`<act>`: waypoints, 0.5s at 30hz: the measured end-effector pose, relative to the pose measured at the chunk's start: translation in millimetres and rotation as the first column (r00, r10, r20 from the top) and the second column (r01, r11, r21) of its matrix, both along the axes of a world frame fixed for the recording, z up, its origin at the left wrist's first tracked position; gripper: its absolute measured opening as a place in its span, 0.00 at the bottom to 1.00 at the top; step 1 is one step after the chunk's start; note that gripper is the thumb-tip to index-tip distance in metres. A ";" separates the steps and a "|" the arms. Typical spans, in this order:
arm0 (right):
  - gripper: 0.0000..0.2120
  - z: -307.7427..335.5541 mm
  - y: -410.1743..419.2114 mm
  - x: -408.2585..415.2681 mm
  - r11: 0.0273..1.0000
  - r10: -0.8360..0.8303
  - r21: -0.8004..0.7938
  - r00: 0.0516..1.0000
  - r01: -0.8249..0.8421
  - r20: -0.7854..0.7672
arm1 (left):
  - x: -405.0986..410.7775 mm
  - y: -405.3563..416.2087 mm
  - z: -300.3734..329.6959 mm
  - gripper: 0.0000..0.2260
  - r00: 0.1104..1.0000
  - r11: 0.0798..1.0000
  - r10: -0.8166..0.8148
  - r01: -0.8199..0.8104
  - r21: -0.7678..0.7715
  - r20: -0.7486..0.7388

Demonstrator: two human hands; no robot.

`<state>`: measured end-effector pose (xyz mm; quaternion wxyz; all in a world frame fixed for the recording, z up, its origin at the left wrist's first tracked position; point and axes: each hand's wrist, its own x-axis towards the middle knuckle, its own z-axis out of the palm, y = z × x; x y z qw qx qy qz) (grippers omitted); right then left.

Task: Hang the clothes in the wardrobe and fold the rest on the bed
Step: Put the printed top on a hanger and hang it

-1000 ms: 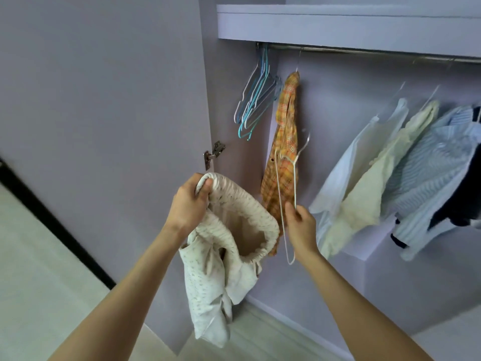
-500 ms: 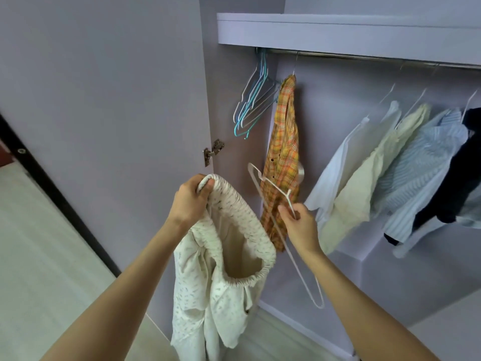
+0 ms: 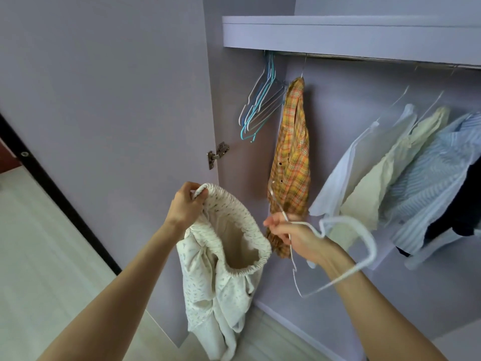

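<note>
1. Notably, no brand, label or writing can be read on any garment, hanger or panel.
2. At about 6 o'clock hangs the skirt (image 3: 223, 272): cream cloth with a faint small speckled print and a gathered elastic waistband held open in a wide loop, the rest drooping in loose folds towards the floor (image 3: 46, 256).
3. At 9 o'clock of that waistband, the left hand (image 3: 186, 204) grips its top edge, fingers curled over the elastic and thumb pinching the cloth.
4. At 3 o'clock of the skirt, just beside the waistband, the right hand (image 3: 299, 237) pinches a white wire hanger (image 3: 346, 246), fingers curled round the wire near its neck; the hanger is tilted, with its body over the wrist and its hook blurred.
5. Behind the right hand hangs a plaid shirt (image 3: 292, 157), orange and yellow checks, on a hanger from the rail (image 3: 377, 59) at 12 o'clock.
6. At 11 o'clock of the plaid shirt, a bunch of empty hangers (image 3: 260, 105), white and blue, hangs at the rail's left end.
7. At 3 o'clock hang a white shirt (image 3: 346, 173), a cream top (image 3: 385, 175) and a blue striped shirt (image 3: 437, 178), each touching the next, with a dark garment (image 3: 468, 204) at the frame edge.
8. A metal hinge (image 3: 217, 155) sits on the open lilac door (image 3: 104, 100) at 10 o'clock.
</note>
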<state>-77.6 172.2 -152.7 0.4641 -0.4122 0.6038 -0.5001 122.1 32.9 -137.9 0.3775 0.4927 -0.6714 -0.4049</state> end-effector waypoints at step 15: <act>0.05 0.1 3.4 -22.7 0.970 0.201 0.171 0.964 -0.171 -0.175 | 1.0 4.0 2.1 0.05 1.000 0.999 -0.021 0.020 0.041 0.021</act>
